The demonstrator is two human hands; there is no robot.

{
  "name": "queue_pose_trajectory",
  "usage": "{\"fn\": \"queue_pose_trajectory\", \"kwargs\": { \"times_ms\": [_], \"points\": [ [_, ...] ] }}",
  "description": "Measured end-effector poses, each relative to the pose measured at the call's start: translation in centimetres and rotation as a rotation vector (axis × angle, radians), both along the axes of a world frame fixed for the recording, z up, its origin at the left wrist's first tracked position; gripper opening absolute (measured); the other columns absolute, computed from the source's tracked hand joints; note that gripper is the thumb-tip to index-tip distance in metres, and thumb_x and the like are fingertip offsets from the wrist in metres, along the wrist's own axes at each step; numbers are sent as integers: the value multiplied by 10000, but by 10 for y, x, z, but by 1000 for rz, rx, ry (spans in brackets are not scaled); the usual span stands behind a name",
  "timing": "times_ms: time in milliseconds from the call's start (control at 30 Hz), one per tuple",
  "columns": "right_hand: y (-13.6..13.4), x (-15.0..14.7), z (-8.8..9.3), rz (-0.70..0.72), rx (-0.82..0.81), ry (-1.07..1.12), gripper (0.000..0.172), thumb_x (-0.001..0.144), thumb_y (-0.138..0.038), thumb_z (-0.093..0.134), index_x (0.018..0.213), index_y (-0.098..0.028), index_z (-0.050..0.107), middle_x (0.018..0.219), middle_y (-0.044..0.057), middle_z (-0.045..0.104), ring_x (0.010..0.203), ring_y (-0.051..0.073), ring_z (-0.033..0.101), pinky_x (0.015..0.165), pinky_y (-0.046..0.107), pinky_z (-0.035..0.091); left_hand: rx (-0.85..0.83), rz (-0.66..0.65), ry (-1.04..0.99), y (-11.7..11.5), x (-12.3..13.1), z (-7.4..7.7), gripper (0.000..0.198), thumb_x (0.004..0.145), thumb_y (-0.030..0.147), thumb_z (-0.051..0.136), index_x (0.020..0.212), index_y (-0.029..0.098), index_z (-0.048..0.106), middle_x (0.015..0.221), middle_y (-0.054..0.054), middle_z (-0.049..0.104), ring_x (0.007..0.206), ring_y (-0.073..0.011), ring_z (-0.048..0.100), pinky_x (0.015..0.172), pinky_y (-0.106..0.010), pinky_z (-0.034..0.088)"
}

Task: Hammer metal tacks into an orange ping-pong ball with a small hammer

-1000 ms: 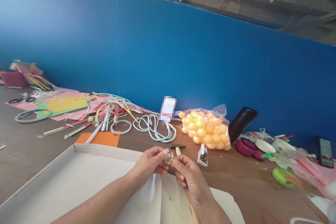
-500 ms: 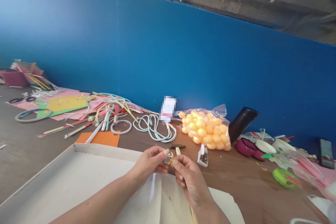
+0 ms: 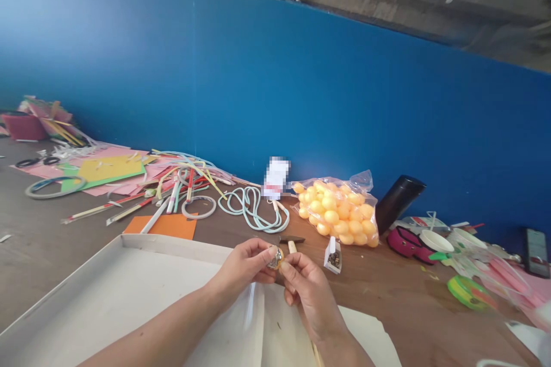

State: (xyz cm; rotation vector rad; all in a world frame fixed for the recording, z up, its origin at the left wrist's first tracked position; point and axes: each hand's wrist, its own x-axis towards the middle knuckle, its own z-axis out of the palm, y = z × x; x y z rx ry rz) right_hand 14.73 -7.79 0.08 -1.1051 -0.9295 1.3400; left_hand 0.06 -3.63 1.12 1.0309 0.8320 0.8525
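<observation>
Between my two hands is a small round silvery piece with a yellowish edge; its exact kind is too small to make out. My left hand pinches it from the left, thumb on top. On its right edge, the thumb and fingers of my right hand are closed. Beneath my right hand lies a hammer with a dark head and a light wooden handle, partly hidden by the hand. To the right stands a small open white box of small dark metal pieces. A shallow white tray sits below my left forearm.
A clear bag of orange balls and a black bottle stand by the blue partition. A pale blue cord lies coiled behind my hands. Paper sheets and strips cover the left; green tape lies right.
Both hands stay at nearly the same spot with the small round piece. The right-hand fingers have shifted slightly against it.
</observation>
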Motion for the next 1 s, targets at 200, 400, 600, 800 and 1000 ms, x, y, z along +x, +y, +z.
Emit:
{"fn": "queue_pose_trajectory", "kwargs": {
  "times_ms": [200, 400, 600, 800, 1000],
  "points": [
    [-1, -1, 1, -11, -2, 18, 273, 745, -328, 697, 921, -165, 565, 571, -61, 501, 509, 81, 439, 449, 201, 444, -1, 3, -6, -1, 0, -1, 326, 701, 463, 648, 781, 153, 587, 673, -7, 627, 636, -134, 619, 653, -281, 505],
    [-2, -1, 2, -14, -30, 2, 320, 755, -325, 693, 987, -151, 556, 634, -23, 584, 611, 121, 547, 517, 245, 504, 3, 6, 2, -1, 0, -1, 330, 690, 461, 660, 771, 150, 584, 668, -9, 628, 637, -137, 619, 644, -279, 509],
    [-1, -1, 2, -16, -47, -8, 340, 722, -333, 720, 959, -137, 574, 692, 20, 655, 679, 162, 615, 554, 275, 529, 18, 13, 2, 0, 1, -8, 336, 703, 463, 646, 794, 146, 583, 714, -28, 647, 650, -142, 622, 671, -303, 513],
    [0, -1, 3, -36, -71, -9, 339, 680, -324, 753, 908, -142, 579, 661, 3, 652, 623, 151, 616, 551, 281, 535, 22, -1, -11, -2, 2, -13, 334, 703, 452, 654, 817, 147, 580, 732, -34, 653, 668, -154, 628, 687, -323, 513],
    [0, -1, 5, -3, -57, 4, 326, 703, -330, 735, 928, -144, 589, 706, 21, 655, 683, 161, 619, 591, 280, 531, -15, 26, -39, -3, 2, -6, 335, 693, 459, 662, 782, 143, 595, 704, -17, 629, 638, -127, 610, 653, -274, 502]
  ]
}}
